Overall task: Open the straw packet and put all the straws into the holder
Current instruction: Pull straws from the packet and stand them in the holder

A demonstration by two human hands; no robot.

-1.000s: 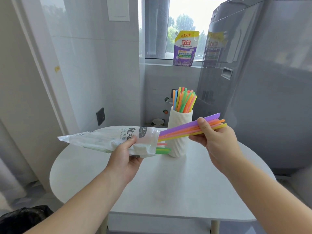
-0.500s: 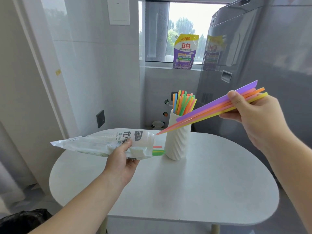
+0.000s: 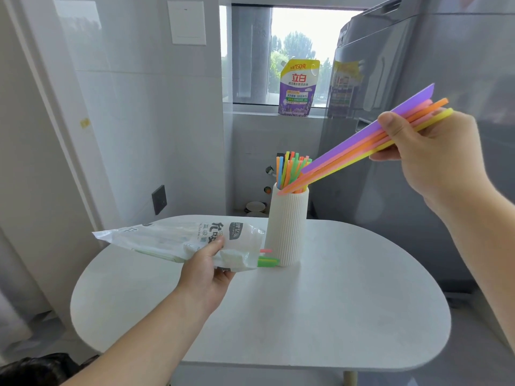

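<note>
1. Purple, pink, orange and yellow straws (image 3: 362, 146) are pinched in a slanted bundle by the right hand (image 3: 426, 160), thumb on top, fingers (image 3: 386, 156) curled beneath.
2. Their lower tips are seen at the rim of the ribbed white holder (image 3: 287, 227), upright on the surface (image 3: 306, 316).
3. The packet (image 3: 178, 240) is gripped by the left hand (image 3: 206, 270) just beside the holder; green and pink ends (image 3: 267, 261) are poking out.

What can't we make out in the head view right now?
Head view only:
1. Straw count left in the straw packet: white wrapper hides it; only green and pink tips poke out.
2. Lower ends of straws in the holder: hidden by its wall.
3. Whether the held bundle has its tips inside the rim: one view, unclear.
</note>
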